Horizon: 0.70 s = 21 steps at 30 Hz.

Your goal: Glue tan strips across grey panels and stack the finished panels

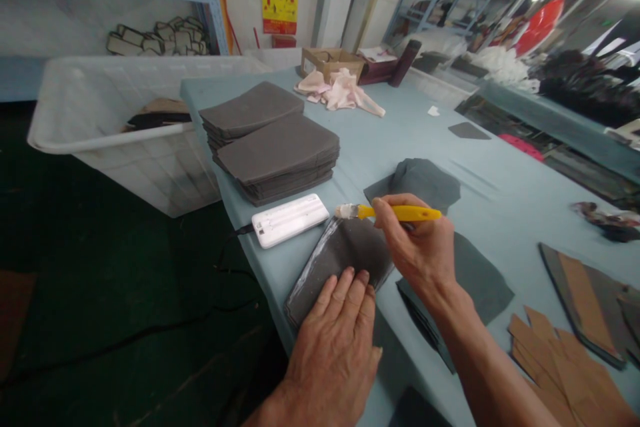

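My left hand [335,340] lies flat on a dark grey fabric piece [345,247], fingers stretched out. My right hand [420,240] is closed round the yellow handle of a paintbrush [400,213]. The brush's whitish bristles are at the far corner of the fabric piece; whether they touch it I cannot tell. A white, wet-looking streak runs along the piece's left edge. Beside that edge lies a white power bank [290,220] with a black cable. Behind it stand two stacks of dark grey pieces [280,147]. Greenish-grey fabric [475,273] lies under and beside my right forearm.
Brown strips [565,360] and a dark panel with a brown strip [585,300] lie at the right. Pink cloth [340,90] and a cardboard box [333,63] sit at the table's far end. A white plastic bin [115,73] stands left of the table [420,127].
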Each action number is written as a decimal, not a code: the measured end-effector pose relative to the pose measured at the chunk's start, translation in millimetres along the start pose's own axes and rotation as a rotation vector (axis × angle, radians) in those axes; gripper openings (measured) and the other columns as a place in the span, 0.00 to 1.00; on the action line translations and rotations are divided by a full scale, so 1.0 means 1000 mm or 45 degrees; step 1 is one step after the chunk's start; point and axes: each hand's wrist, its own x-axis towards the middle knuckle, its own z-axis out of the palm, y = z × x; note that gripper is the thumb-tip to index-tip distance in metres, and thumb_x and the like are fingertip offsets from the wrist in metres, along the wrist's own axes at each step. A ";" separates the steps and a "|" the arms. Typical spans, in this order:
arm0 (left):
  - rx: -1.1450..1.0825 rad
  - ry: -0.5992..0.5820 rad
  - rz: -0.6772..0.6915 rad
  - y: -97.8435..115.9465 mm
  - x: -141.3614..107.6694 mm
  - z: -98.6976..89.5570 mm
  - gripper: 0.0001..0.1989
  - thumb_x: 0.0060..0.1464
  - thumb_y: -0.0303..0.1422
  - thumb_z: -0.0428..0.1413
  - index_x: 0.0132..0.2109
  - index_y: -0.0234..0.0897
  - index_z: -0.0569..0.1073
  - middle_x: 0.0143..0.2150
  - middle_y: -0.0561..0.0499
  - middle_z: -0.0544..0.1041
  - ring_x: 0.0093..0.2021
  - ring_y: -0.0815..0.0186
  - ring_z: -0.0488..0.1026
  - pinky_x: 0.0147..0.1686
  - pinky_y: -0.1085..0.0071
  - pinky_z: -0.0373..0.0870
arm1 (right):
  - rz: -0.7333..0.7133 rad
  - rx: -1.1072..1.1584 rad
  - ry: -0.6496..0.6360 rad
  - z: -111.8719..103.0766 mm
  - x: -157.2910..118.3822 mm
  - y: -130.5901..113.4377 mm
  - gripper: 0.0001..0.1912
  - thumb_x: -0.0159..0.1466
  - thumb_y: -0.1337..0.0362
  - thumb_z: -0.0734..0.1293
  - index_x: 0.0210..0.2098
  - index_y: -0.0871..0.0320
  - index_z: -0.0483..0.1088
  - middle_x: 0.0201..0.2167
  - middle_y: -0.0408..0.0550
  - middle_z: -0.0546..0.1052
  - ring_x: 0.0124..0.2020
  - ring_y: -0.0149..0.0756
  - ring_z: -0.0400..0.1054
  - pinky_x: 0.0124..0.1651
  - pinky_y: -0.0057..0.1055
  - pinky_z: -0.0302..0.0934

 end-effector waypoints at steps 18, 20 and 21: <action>0.023 0.023 -0.007 0.002 0.001 0.004 0.29 0.68 0.46 0.56 0.66 0.28 0.72 0.71 0.41 0.73 0.70 0.56 0.70 0.71 0.60 0.60 | -0.165 -0.096 0.078 0.000 -0.004 -0.011 0.17 0.69 0.51 0.67 0.35 0.56 0.80 0.27 0.45 0.82 0.26 0.36 0.76 0.31 0.31 0.62; 0.028 0.027 -0.009 0.002 0.000 0.005 0.30 0.68 0.46 0.57 0.66 0.28 0.71 0.70 0.40 0.73 0.70 0.55 0.70 0.71 0.60 0.59 | -0.171 -0.104 0.072 0.001 -0.005 -0.011 0.17 0.69 0.50 0.67 0.33 0.56 0.80 0.26 0.45 0.81 0.25 0.36 0.74 0.31 0.31 0.62; 0.031 0.028 -0.002 0.003 0.000 0.004 0.30 0.68 0.46 0.57 0.66 0.28 0.71 0.70 0.40 0.73 0.70 0.55 0.70 0.71 0.60 0.60 | -0.171 -0.099 0.045 0.001 -0.006 -0.012 0.17 0.69 0.50 0.67 0.33 0.56 0.80 0.24 0.45 0.81 0.24 0.35 0.74 0.30 0.30 0.61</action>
